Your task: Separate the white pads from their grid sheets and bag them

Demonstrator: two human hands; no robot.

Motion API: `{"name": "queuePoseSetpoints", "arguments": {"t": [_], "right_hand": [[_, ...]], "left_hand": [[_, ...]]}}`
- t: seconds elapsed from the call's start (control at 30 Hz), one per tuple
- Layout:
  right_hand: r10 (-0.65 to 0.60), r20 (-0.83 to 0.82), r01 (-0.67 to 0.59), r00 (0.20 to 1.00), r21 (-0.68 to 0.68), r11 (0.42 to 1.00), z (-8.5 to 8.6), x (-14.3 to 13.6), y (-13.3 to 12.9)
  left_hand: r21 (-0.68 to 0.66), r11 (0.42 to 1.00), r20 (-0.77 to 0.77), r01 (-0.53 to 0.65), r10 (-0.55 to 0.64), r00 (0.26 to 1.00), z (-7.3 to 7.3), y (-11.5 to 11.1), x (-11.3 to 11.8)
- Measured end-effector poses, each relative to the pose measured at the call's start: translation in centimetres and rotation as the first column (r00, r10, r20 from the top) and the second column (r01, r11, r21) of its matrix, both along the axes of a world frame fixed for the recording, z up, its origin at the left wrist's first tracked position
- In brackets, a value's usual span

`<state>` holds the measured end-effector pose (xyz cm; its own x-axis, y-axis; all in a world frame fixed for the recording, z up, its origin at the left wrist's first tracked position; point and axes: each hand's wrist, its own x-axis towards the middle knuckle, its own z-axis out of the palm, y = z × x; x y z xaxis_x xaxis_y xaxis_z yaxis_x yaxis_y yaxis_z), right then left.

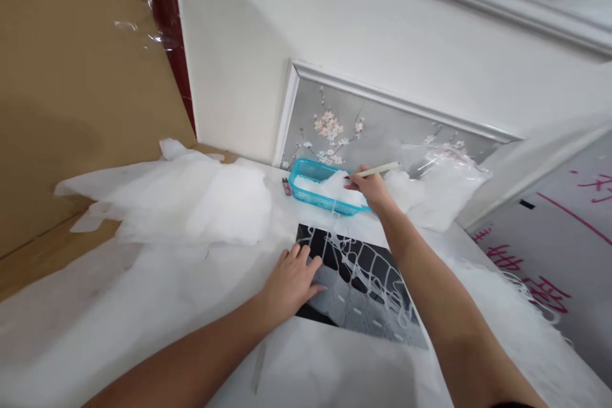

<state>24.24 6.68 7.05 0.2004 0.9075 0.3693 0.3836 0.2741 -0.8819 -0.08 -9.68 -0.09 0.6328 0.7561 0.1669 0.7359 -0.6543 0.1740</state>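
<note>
- Covering most of the table, white fabric (143, 293) spreads flat, with a heaped pile (191, 201) at the back left near a cardboard sheet (71, 108).
- Behind the table stands a white wall (358, 32) with a grey panel (363, 131) painted with blossoms.
- At the right edge, a grey board (564, 229) carries pink handwriting; the characters are cut off and slanted, so I cannot read them. No brand or label shows anywhere.
- A dark board (368, 287) lies under the hands, crossed by a loose web of white threads (354, 261).
- A clear bag (444, 191) of white stuff sits just beside the basket, at its right.
- The blue basket (315, 188) stands at the back of the table, holding white fluff; a small red thing (286, 187) lies against its left end, too small to name.
- The left hand (291, 280) rests flat, fingers spread and relaxed, pressing the left edge of the dark board.
- The right hand (370, 188) reaches over the basket's right end, fingers pinched around a thin pale stick (375, 170) whose tip points into the fluff.
- Likely trouble: the right forearm passes low over the threads and could snag and drag them out of place; a hard poke with the stick could tip the light basket; if the left hand lifts, the dark board may slide on the slippery fabric.
</note>
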Motion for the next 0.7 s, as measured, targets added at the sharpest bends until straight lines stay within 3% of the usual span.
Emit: {"name": "queuePoseSetpoints", "arguments": {"t": [0.1, 0.17, 0.27, 0.4, 0.5, 0.6, 0.7], "right_hand": [[-0.076, 0.091, 0.066, 0.993, 0.108, 0.992, 0.6, -0.6, 1.8], [-0.081, 0.170, 0.052, 0.982, 0.163, 0.985, 0.2, -1.9, 2.6], [0.084, 0.277, -0.115, 0.957, 0.098, 0.988, -1.5, -4.4, 2.8], [0.327, 0.309, -0.327, 0.893, -0.052, 0.943, -2.8, -6.1, 1.5], [0.310, 0.227, -0.319, 0.923, 0.000, 0.948, -2.2, -5.0, -0.8], [0.238, 0.063, -0.242, 0.969, 0.051, 0.969, -2.1, -2.1, -5.1], [0.194, -0.016, -0.195, 0.981, -0.094, 0.976, -3.6, 1.4, -11.6]], "left_hand": [[-0.011, 1.000, 0.028, -0.006, 0.007, 1.000, -0.2, 0.3, -0.1], [-0.018, 1.000, 0.048, 0.004, -0.003, 0.999, -0.3, 0.6, -0.3], [-0.038, 0.999, 0.125, 0.034, -0.029, 0.992, -0.7, 1.2, -0.6], [-0.092, 0.993, 0.267, 0.070, -0.043, 0.963, -1.1, 1.9, -1.1], [-0.102, 0.993, 0.326, 0.060, -0.024, 0.945, -1.2, 2.6, -1.3], [-0.081, 0.997, 0.353, -0.006, 0.034, 0.935, -1.4, 3.5, -1.6], [-0.008, 0.996, 0.358, -0.089, 0.086, 0.930, -1.7, 4.8, -1.8]]}}
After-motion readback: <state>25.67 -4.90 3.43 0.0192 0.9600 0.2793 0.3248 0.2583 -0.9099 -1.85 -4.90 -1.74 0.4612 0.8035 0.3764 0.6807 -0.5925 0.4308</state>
